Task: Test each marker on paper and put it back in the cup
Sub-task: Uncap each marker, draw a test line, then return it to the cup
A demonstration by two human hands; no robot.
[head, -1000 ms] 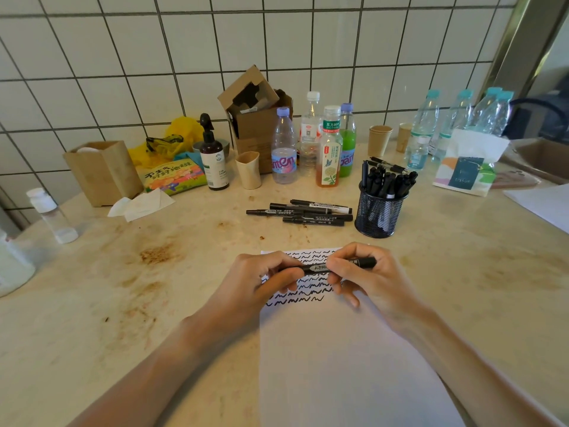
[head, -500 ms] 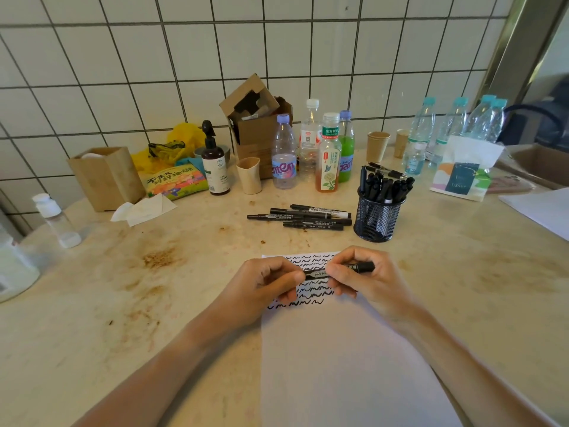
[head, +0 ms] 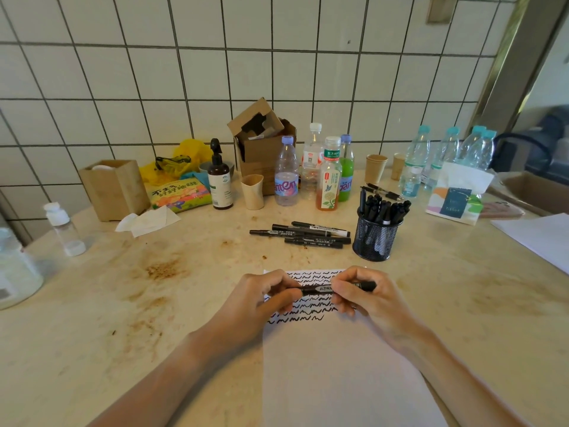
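Bare table (head: 184, 318) left of paper (head: 338, 380) — loose markers (head: 301, 234), cup (head: 375, 238) beyond

Both forearms are extended from 6 o'clock and brought together at centre. The left hand (head: 261, 298) is curled, its fingers (head: 281, 298) closed toward 3 o'clock. The right hand (head: 366, 295) is held opposite, its fingers (head: 341, 289) curled and pinched toward 9 o'clock.
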